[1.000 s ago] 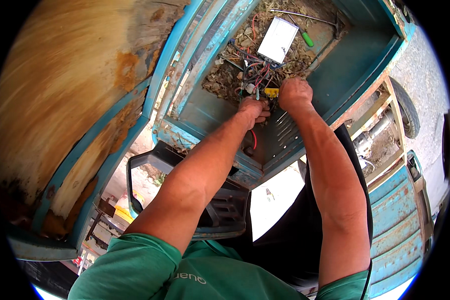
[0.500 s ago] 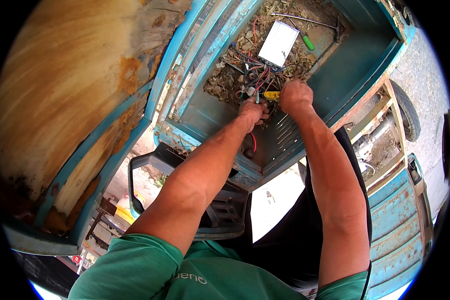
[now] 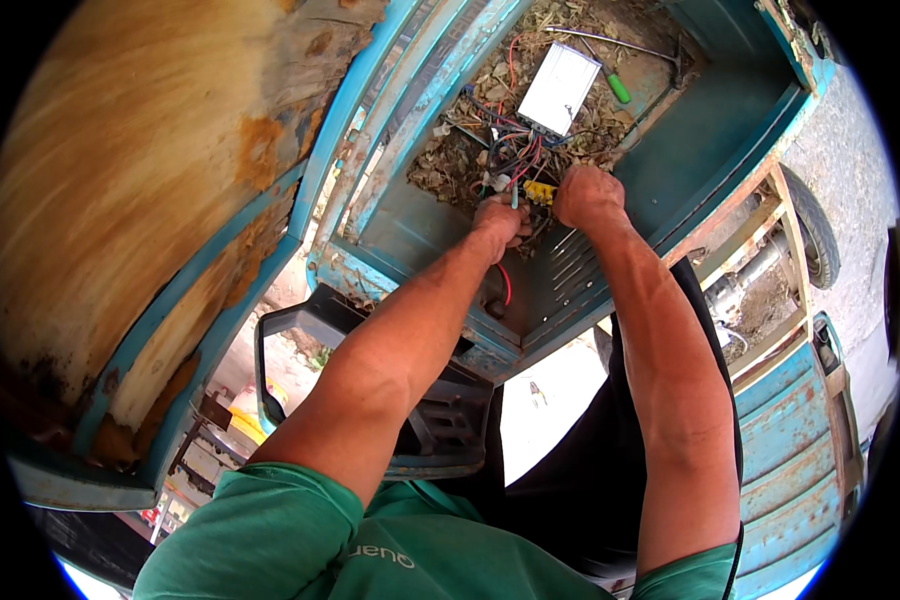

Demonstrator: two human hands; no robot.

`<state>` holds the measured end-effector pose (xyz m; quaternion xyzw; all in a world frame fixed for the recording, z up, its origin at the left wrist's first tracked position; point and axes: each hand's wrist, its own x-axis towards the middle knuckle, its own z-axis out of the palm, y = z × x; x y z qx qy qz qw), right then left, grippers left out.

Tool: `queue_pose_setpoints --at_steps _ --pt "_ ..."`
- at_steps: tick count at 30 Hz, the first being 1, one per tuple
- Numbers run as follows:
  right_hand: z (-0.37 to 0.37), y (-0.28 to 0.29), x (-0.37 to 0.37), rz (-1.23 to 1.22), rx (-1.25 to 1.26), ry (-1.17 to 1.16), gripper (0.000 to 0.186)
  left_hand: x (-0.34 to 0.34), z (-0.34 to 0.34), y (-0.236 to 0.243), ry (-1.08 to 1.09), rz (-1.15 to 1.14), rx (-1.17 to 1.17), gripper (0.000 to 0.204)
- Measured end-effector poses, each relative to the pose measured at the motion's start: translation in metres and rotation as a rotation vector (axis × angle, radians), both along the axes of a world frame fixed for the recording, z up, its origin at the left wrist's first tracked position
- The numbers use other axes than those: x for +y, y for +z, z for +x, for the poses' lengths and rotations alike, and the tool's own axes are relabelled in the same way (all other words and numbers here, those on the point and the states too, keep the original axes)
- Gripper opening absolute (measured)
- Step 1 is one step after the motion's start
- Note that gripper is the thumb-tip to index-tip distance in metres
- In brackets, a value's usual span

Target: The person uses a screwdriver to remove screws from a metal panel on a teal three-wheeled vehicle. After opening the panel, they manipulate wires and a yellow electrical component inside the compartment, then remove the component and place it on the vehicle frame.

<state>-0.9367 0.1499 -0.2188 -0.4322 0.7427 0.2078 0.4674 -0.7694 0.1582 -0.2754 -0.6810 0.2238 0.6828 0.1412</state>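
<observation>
My left hand [image 3: 501, 220] is closed, its fingers pinching wires below a white box with a bundle of wires coming out. A pale blue strip [image 3: 515, 194] stands up at its fingertips. My right hand [image 3: 588, 195] is curled closed at the end of a yellow piece with dark marks [image 3: 540, 192], whose kind I cannot make out. The yellow piece points toward my left hand. Red and dark wires [image 3: 523, 155] run from the white box [image 3: 560, 88] down to my left hand. A loose red wire [image 3: 507, 284] hangs below it.
Dry leaves [image 3: 440, 168] litter the blue metal compartment [image 3: 692, 170] around the box. A green-handled screwdriver [image 3: 618, 88] and a hammer [image 3: 676, 62] lie beyond it. A rusty panel [image 3: 140, 160] stands at left, a black plastic frame [image 3: 440, 410] below, and a wheel [image 3: 808, 225] at right.
The yellow piece has turned slightly and shows more dark marks. My right hand has shifted a little to the left; my left hand stays nearly in place.
</observation>
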Motion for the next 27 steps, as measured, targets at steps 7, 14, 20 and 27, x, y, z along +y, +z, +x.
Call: queue_pose_setpoints --at_steps 7,14,20,27 --pt "0.001 0.002 -0.002 -0.058 0.071 0.083 0.03 -0.005 -0.001 -0.001 0.112 0.041 0.013 0.02" --pt "0.002 0.007 -0.002 0.048 0.029 0.065 0.031 0.005 0.0 -0.007 0.029 -0.086 0.087 0.02" --pt "0.004 0.004 0.001 -0.045 0.084 0.13 0.03 -0.002 -0.001 0.006 0.073 0.022 0.098 0.02" --pt "0.0 0.012 -0.015 0.081 0.013 -0.067 0.037 0.001 0.001 0.001 0.092 -0.099 -0.004 0.019"
